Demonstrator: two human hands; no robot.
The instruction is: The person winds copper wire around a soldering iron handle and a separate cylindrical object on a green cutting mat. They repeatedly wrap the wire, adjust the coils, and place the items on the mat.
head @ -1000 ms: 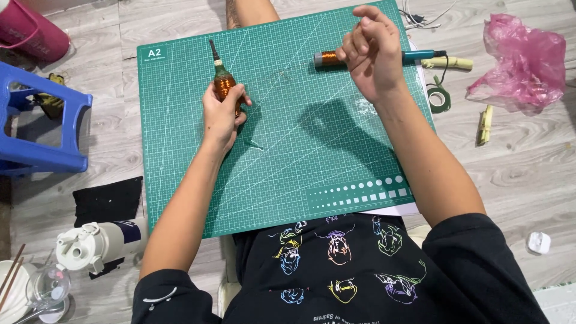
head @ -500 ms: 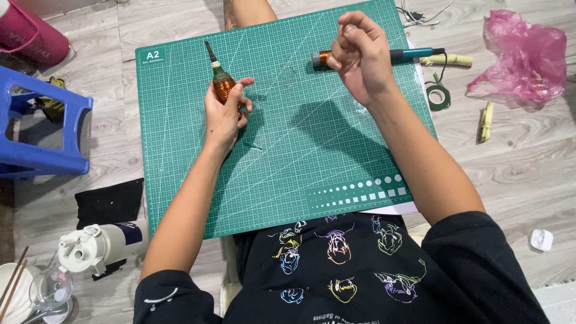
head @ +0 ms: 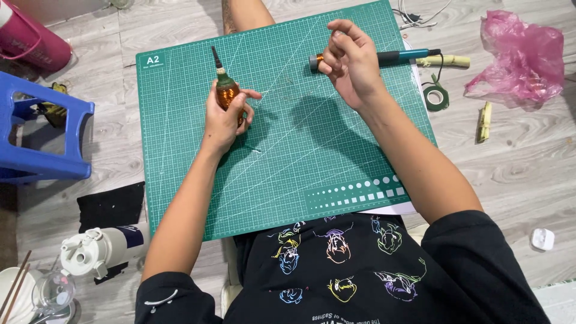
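My left hand (head: 225,117) grips a small spool of copper-coloured wire (head: 225,91) with a green neck and a dark pointed tip, held upright over the green cutting mat (head: 300,156). My right hand (head: 351,63) is raised above the mat's far right part, fingers pinched together as if on a thin wire that is too fine to make out. Just behind those fingers lies a teal-handled pen-like tool (head: 384,58) with a grey tip and a copper-coloured band.
A blue plastic stool (head: 36,135) stands at the left. A pink plastic bag (head: 522,57), a roll of green tape (head: 436,97) and pale stick pieces (head: 483,122) lie on the wooden floor at the right. A white bottle (head: 99,249) lies near left.
My left hand has lifted the spool slightly and turned it more upright. My right hand has shifted a little left and up by the tool's tip.
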